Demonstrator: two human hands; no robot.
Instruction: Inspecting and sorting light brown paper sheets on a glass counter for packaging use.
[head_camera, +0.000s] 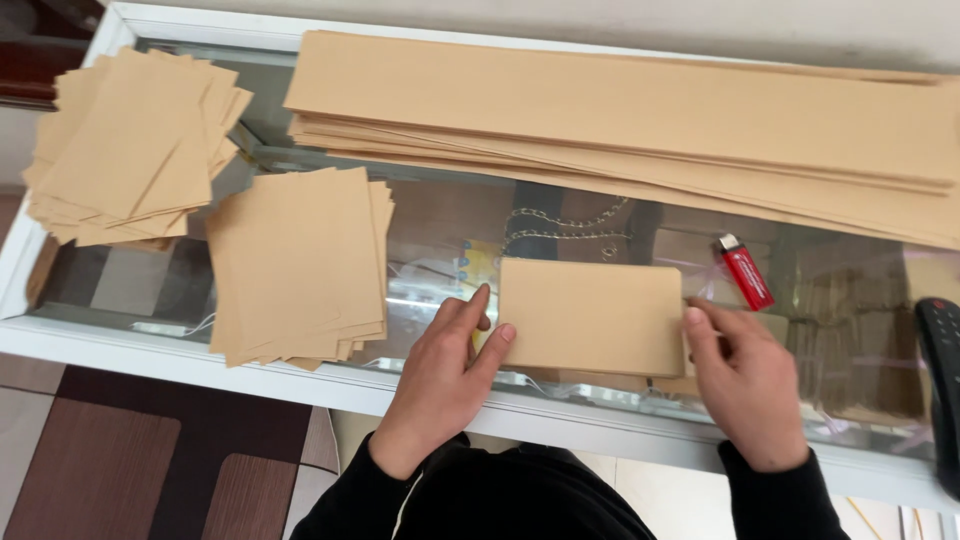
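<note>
A folded brown paper piece (590, 315) is held flat on the glass surface (440, 225), near its front edge, between the two hands. The paper is matte kraft paper, smooth, rectangular, with sharp straight edges; more layers of the same paper are seen just under its right and lower sides. The left hand (440, 375) is placed at the left edge of the piece, with the fingers (465, 310) stretched and pressed on the edge, not closed around it. The right hand (745, 375) is placed at the right edge, and its fingers are bent down on the paper there.

To the left, two loose stacks of similar brown sheets are laid: a nearer stack (295, 265) and a fanned stack (130, 145) in the far left corner. Long brown paper strips (620, 120) are piled along the far side. A red lighter (745, 272) is lying just right of the folded piece, and a black remote control (940, 380) is seen at the right border.

The surface is a glass top with a white frame (200, 355); metal chains (570, 230) are visible under the glass. Brown floor tiles (120, 460) are seen below.
</note>
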